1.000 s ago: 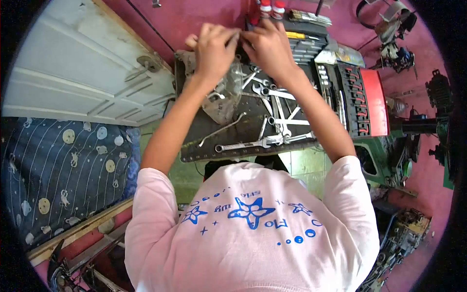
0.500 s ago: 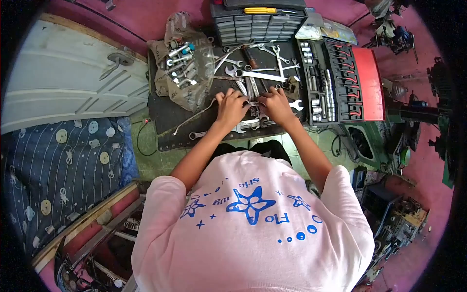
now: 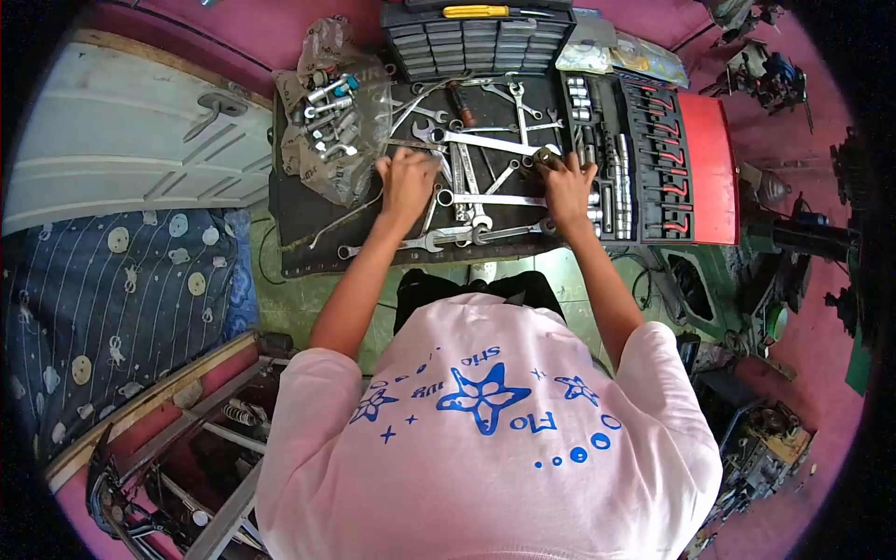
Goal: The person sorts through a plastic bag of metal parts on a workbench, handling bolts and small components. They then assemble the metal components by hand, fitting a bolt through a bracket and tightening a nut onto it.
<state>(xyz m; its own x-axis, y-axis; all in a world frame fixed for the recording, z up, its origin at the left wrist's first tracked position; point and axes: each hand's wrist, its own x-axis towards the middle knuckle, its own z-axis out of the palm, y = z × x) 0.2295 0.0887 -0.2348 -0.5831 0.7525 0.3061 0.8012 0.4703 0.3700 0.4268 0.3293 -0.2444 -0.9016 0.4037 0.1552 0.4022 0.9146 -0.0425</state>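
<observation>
My left hand (image 3: 405, 187) hovers at the left of the spread wrenches, close to the clear plastic bag (image 3: 350, 177). Its fingertips are smeared by motion, and I see nothing held. My right hand (image 3: 569, 191) is at the right side of the mat, its fingers closed around small dark brownish metal pieces (image 3: 545, 159), whose kind I cannot make out. The right end of a long combination wrench (image 3: 495, 199) meets that hand. Above it lies another long wrench (image 3: 485, 142). More wrenches (image 3: 439, 241) lie along the near edge.
A socket set case (image 3: 644, 159) with a red panel (image 3: 707, 168) stands at the right. Behind is a drawer organizer (image 3: 481, 47) with a yellow-handled screwdriver (image 3: 476, 12) on top. Sockets (image 3: 329, 112) lie in the plastic bag at the left. A white door (image 3: 140, 131) is further left.
My hands have moved apart, left hand leftward and right hand rightward. The dark pieces from between them are gone from the middle, where the long wrench and others now show.
</observation>
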